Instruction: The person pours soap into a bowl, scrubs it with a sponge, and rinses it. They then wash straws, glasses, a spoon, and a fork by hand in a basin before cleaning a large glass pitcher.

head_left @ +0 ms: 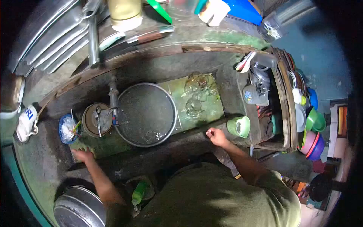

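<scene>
Head view: a round metal basin (146, 113) of water sits near centre. Left hand (84, 155), open, lies at its 8 o'clock, near a blue bowl (68, 129) at the hand's 11. Right hand (217, 136), fingers curled closed, contents indeterminable, lies at the basin's 4, beside a green cup (239, 126). Glasses (196, 99) cluster between 2 and 3.

Glossy metal basin rim (175, 110); rough, matt wooden rails (286, 102) (splintery-looking, those); smooth plastic cup (245, 126).
</scene>
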Motion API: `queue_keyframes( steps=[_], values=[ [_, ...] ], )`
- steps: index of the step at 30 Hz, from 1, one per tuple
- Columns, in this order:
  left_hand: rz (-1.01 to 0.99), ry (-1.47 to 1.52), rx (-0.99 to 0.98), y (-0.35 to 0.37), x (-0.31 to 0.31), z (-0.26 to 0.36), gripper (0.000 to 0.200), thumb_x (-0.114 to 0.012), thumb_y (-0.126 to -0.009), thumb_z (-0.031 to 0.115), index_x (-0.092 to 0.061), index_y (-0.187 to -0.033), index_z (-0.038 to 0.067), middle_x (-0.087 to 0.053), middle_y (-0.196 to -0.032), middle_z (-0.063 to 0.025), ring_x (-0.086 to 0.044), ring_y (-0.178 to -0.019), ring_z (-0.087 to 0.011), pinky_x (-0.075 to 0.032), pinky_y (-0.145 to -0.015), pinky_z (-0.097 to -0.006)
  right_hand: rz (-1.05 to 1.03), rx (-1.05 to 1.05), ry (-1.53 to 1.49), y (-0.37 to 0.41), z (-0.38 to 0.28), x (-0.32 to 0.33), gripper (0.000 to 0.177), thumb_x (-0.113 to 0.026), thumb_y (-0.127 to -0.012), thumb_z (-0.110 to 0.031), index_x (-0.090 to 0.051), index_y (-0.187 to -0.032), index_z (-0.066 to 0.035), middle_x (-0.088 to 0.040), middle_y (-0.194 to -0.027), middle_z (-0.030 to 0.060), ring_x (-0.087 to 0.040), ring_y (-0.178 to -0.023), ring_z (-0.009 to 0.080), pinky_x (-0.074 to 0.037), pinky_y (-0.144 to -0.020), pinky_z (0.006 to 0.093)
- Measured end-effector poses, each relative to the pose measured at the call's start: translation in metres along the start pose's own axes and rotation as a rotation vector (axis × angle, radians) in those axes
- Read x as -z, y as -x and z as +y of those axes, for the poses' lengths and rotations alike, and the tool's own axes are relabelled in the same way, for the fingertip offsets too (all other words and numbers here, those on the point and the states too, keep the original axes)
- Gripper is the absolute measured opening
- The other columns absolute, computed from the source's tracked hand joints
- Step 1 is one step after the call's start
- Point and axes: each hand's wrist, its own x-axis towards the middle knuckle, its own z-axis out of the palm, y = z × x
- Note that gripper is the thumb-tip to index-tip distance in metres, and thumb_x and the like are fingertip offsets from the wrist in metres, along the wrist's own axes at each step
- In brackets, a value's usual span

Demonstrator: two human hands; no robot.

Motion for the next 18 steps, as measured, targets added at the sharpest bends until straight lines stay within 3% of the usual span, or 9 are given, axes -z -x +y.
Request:
queue_keyframes(
  steps=[5,7,9,10,11,13,14,16,18],
  values=[
    [-0.135,-0.088,-0.095,0.145,-0.027,-0.005,0.062,-0.042,-0.096,0.055,-0.037,-0.142,0.014,-0.026,-0.152,-0.0103,-0.027,-0.138,-0.0290,-0.026,-0.107,-0.0549,0.145,0.003,0.240,-0.096,0.017,0.046,0.016,-0.055,-0.087,-0.012,-0.064,-0.092,0.000,-0.064,-0.075,0.0096,-0.063,-0.073,0.0223,-0.049,-0.070,0.0341],
    [-0.186,-0.131,-0.121,0.192,-0.022,-0.009,0.059,-0.039,-0.097,0.053,-0.035,-0.144,0.017,-0.023,-0.155,-0.0089,-0.025,-0.140,-0.0295,-0.024,-0.108,-0.0554,0.391,-0.080,-0.125,-0.152,0.049,0.049,0.022,-0.054,-0.086,-0.012,-0.061,-0.104,0.000,-0.063,-0.075,0.0098,-0.063,-0.073,0.0227,-0.049,-0.070,0.0353],
    [-0.241,-0.167,-0.126,0.232,-0.009,-0.016,0.060,-0.037,-0.098,0.053,-0.033,-0.146,0.018,-0.024,-0.155,-0.0090,-0.026,-0.140,-0.0302,-0.024,-0.108,-0.0548,0.272,-0.338,-0.154,-0.220,0.098,0.057,0.037,-0.056,-0.086,-0.012,-0.054,-0.121,-0.002,-0.062,-0.088,0.0138,-0.062,-0.081,0.0238,-0.048,-0.074,0.0341],
    [-0.267,-0.198,-0.131,0.250,0.004,-0.017,0.061,-0.037,-0.098,0.054,-0.032,-0.146,0.018,-0.024,-0.154,-0.0089,-0.027,-0.139,-0.0306,-0.024,-0.108,-0.0547,0.277,-0.469,-0.420,-0.233,0.093,0.062,0.050,-0.057,-0.085,-0.014,-0.047,-0.132,-0.004,-0.059,-0.105,0.0175,-0.061,-0.088,0.0264,-0.049,-0.075,0.0387],
    [-0.291,-0.231,-0.136,0.269,0.016,-0.019,0.062,-0.037,-0.097,0.055,-0.032,-0.147,0.018,-0.025,-0.154,-0.0087,-0.027,-0.139,-0.0309,-0.024,-0.108,-0.0546,0.252,-0.461,-0.436,-0.260,0.116,0.046,0.050,-0.057,-0.085,-0.014,-0.047,-0.132,-0.004,-0.059,-0.105,0.0175,-0.061,-0.088,0.0264,-0.049,-0.075,0.0387],
    [-0.252,-0.279,-0.154,0.319,0.031,-0.021,0.063,-0.037,-0.097,0.056,-0.031,-0.147,0.018,-0.031,-0.150,-0.0080,-0.031,-0.137,-0.0306,-0.026,-0.107,-0.0535,0.698,0.176,-0.300,-0.323,0.173,0.000,0.050,-0.054,-0.087,-0.016,-0.045,-0.135,-0.007,-0.055,-0.112,0.0182,-0.059,-0.088,0.0274,-0.049,-0.071,0.0458],
    [-0.221,-0.283,-0.148,0.340,0.037,-0.024,0.062,-0.037,-0.097,0.055,-0.033,-0.146,0.018,-0.035,-0.147,-0.0071,-0.033,-0.135,-0.0301,-0.027,-0.106,-0.0532,0.681,0.181,-0.325,-0.333,0.175,-0.002,0.050,-0.054,-0.087,-0.016,-0.045,-0.135,-0.007,-0.055,-0.112,0.0182,-0.059,-0.088,0.0274,-0.049,-0.071,0.0458],
    [-0.175,-0.296,-0.123,0.376,0.048,-0.033,0.059,-0.038,-0.097,0.054,-0.037,-0.144,0.017,-0.042,-0.140,-0.0050,-0.038,-0.130,-0.0288,-0.028,-0.105,-0.0527,0.666,-0.151,0.341,-0.337,0.187,-0.005,0.035,-0.052,-0.086,-0.015,-0.057,-0.120,-0.006,-0.059,-0.108,0.0131,-0.059,-0.084,0.0250,-0.047,-0.062,0.0497],
    [-0.150,-0.319,-0.124,0.402,0.061,-0.049,0.053,-0.040,-0.098,0.051,-0.045,-0.138,0.017,-0.048,-0.134,-0.0029,-0.043,-0.125,-0.0273,-0.032,-0.101,-0.0529,0.648,-0.150,0.358,-0.353,0.227,-0.015,0.022,-0.052,-0.087,-0.018,-0.059,-0.105,-0.007,-0.060,-0.096,0.0114,-0.059,-0.076,0.0257,-0.046,-0.058,0.0483]
  ],
)
